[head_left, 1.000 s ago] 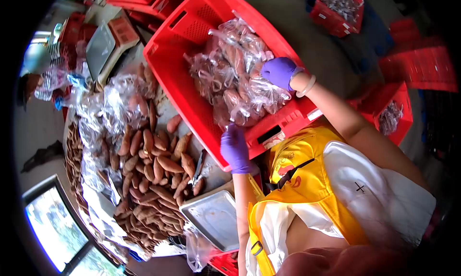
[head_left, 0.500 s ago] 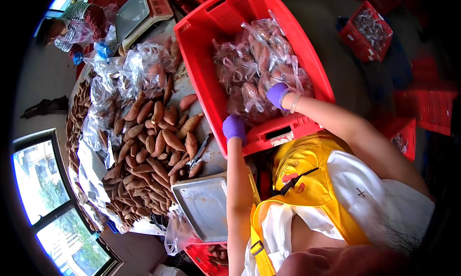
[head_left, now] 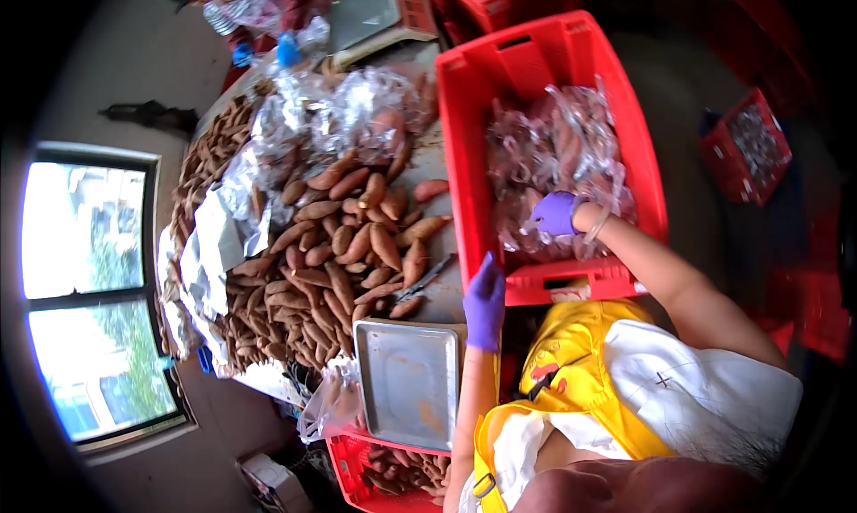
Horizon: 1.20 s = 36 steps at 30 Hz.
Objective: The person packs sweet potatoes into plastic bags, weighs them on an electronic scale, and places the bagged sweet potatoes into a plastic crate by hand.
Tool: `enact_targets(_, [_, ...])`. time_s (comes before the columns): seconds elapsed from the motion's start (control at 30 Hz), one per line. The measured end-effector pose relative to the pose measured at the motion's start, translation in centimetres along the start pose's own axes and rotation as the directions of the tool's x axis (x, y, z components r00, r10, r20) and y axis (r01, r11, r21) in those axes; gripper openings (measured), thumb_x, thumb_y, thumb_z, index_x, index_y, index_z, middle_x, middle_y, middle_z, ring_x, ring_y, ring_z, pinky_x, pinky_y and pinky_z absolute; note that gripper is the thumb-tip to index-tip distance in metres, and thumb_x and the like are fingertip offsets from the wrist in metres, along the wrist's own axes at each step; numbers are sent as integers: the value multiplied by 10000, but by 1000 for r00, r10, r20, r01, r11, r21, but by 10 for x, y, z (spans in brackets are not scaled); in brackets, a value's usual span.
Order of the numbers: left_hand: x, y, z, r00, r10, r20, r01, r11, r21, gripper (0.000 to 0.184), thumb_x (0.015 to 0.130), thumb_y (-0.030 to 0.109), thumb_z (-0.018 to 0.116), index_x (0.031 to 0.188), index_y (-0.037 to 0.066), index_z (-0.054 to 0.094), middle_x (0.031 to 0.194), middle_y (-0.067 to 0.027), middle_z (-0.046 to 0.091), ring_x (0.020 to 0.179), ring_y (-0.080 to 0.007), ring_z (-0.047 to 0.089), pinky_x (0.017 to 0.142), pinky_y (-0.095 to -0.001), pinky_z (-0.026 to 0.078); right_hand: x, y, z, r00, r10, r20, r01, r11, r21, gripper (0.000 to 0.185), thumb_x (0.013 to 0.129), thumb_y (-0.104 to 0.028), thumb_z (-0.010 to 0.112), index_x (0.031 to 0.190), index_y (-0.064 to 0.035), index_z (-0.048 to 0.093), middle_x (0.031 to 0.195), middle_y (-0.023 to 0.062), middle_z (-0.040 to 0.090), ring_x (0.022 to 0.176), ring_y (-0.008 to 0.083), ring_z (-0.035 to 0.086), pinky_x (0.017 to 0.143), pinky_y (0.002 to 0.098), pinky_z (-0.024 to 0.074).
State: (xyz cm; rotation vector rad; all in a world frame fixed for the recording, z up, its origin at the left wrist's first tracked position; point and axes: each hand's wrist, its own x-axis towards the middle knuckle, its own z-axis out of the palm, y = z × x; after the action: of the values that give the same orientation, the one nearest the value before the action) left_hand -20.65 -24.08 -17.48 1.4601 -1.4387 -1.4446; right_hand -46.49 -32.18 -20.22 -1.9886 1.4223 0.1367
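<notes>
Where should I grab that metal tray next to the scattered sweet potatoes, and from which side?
I'd pinch the raised rim of the metal tray along its long right edge, coming in from your left forearm's side. The tray is shallow and lies flat, and the clear plastic bag crowds the opposite edge.

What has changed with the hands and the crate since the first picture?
The left hand was curled at the crate's near-left corner; now its fingers are straighter there. The right hand went from beside the right wall to over the bags near the near wall; its grip is unclear. The view swung, shifting everything rightward. The crate kept its place beside the metal tray.
</notes>
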Motion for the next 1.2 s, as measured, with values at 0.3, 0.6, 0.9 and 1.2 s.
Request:
enact_targets(0.3, [-118,53,-62,896,-345,-279,233,902,-364,325,951,65,537,1265,-13,572,1071,-90,660,927,-130,595,852,-259,479,219,-50,-104,659,73,-748,633,485,604,620,834,-194,712,1367,-13,452,941,71,664,827,153,627,755,294,511])
enact_targets(0.6, [-198,49,-54,673,-484,-559,157,832,-532,343,955,95,538,1288,14,562,1019,-53,647,877,-113,583,826,-252,485,498,-75,-173,549,-214,-808,300,953,-49,233,869,-236,545,809,-44,661,756,202,628,678,345,611,612,472,479])
enact_targets(0.9, [-247,46,-34,502,-510,-698,47,822,-567,320,928,152,579,1233,59,611,1032,-65,659,891,-108,605,802,-248,504,423,-197,-155,622,-590,-514,593,784,-183,325,899,-310,537,934,2,619,875,157,619,762,226,583,679,348,482])
enact_targets(1.2, [-279,36,-32,414,-311,-856,-107,917,-385,288,905,125,615,1179,40,639,1074,-81,660,975,-142,615,877,-283,496,221,-319,-207,441,-777,-450,886,457,79,496,896,-422,577,1028,55,598,1016,200,634,869,243,604,765,340,497])
